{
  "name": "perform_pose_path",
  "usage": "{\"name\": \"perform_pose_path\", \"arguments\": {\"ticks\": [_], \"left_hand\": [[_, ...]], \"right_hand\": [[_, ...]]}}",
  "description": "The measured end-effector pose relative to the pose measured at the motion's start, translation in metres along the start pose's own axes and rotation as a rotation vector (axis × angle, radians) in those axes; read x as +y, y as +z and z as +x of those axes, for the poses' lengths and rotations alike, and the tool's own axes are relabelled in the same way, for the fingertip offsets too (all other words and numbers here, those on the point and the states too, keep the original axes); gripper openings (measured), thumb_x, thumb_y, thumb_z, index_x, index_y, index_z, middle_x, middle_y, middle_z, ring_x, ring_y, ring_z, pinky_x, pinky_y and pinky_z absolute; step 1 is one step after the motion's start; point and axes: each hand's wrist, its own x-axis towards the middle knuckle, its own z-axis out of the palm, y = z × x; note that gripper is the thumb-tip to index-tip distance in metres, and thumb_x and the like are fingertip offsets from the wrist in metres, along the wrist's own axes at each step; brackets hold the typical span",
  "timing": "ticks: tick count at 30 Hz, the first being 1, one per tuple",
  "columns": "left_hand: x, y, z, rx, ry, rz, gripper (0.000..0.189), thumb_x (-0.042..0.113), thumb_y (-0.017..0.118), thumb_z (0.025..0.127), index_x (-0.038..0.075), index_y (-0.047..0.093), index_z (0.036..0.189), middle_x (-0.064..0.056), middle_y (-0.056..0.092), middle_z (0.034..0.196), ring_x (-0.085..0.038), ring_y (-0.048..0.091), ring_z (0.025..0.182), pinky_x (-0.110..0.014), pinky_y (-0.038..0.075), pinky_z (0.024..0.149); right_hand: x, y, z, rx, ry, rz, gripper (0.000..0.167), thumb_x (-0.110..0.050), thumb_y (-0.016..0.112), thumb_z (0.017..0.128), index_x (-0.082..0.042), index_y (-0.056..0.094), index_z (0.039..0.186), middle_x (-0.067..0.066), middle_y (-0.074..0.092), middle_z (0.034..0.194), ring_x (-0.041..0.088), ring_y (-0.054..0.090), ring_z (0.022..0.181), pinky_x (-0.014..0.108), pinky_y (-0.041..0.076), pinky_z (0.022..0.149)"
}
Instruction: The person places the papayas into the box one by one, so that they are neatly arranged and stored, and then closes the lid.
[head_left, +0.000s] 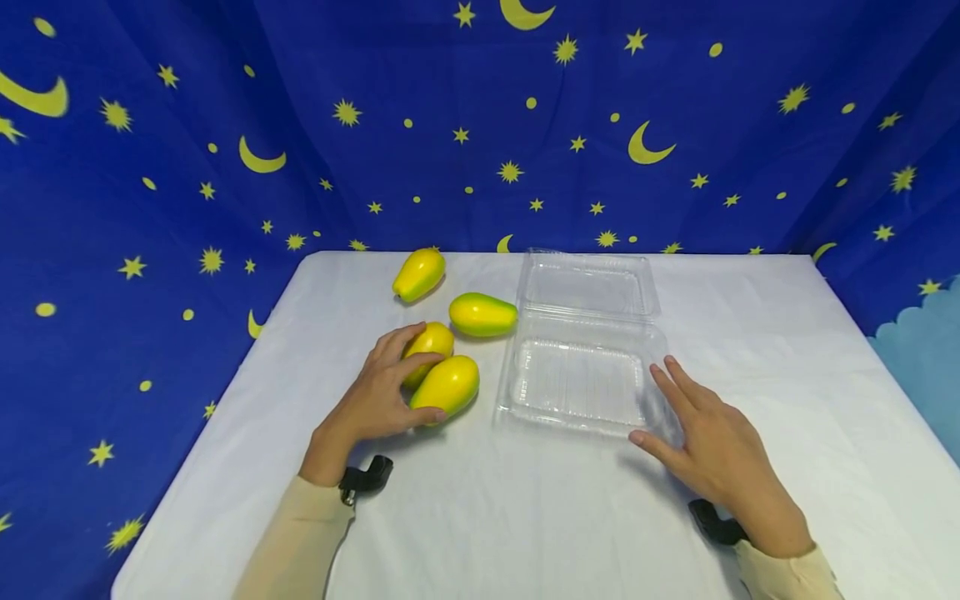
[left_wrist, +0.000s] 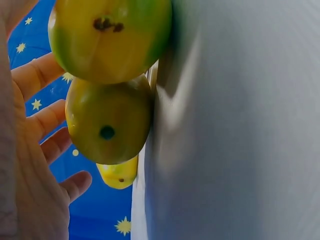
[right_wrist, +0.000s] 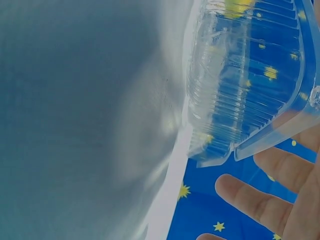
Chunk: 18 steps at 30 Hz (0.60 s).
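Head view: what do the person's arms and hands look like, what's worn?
Left hand and right hand are gloveless. Plain beige fabric sleeves reach near the wrists; no markings visible. At each wrist's inner side sits a compact black angular device; the left one shows a small silvery part. Cabling: can't tell.

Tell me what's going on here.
A person's left grip is around the nearest yellow-green fruit, though how firmly it holds is unclear. Three more such fruits lie on the white-covered table. The person's right grip is spread at the right side of a clear plastic container, which lies unclosed with no fruit inside.
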Motion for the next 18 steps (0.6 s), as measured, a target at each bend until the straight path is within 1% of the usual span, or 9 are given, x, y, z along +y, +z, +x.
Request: {"name": "perform_pose_path", "arguments": {"ticks": [7,11,14,18], "left_hand": [[0.0020,0.0030,0.0054,-0.031,-0.036,0.004,0.083,0.070,0.079,0.069,0.033,0.058,0.140,0.002,0.017,0.168,-0.026,0.018,0.152,-0.059,0.022,0.119],[0.0037,0.0053,0.0081,-0.051,-0.034,0.014,0.083,0.068,0.081,0.069,0.032,0.057,0.141,0.005,0.013,0.168,-0.025,0.015,0.153,-0.059,0.022,0.119],[0.0042,0.0061,0.0098,-0.058,-0.029,0.016,0.083,0.067,0.082,0.069,0.031,0.057,0.140,0.003,0.013,0.169,-0.026,0.014,0.153,-0.059,0.020,0.120],[0.0035,0.0067,0.0101,-0.062,-0.037,0.015,0.085,0.065,0.083,0.068,0.030,0.057,0.141,-0.002,0.015,0.168,-0.028,0.013,0.153,-0.060,0.019,0.120]], "right_hand": [[0.0013,0.0005,-0.0008,-0.018,0.021,-0.004,0.097,-0.066,0.067,0.084,-0.014,0.032,0.158,0.017,0.037,0.160,0.046,0.053,0.127,0.061,0.051,0.086],[0.0016,0.0004,-0.0010,-0.019,0.023,-0.001,0.096,-0.066,0.067,0.085,-0.014,0.032,0.158,0.016,0.036,0.161,0.046,0.053,0.128,0.061,0.051,0.086],[0.0020,0.0000,-0.0010,-0.025,0.024,-0.002,0.096,-0.066,0.066,0.085,-0.015,0.031,0.159,0.015,0.035,0.162,0.046,0.052,0.128,0.060,0.051,0.086],[0.0021,0.0002,-0.0009,-0.032,0.029,0.000,0.096,-0.066,0.066,0.085,-0.016,0.030,0.159,0.014,0.034,0.162,0.045,0.052,0.129,0.060,0.051,0.087]]}}
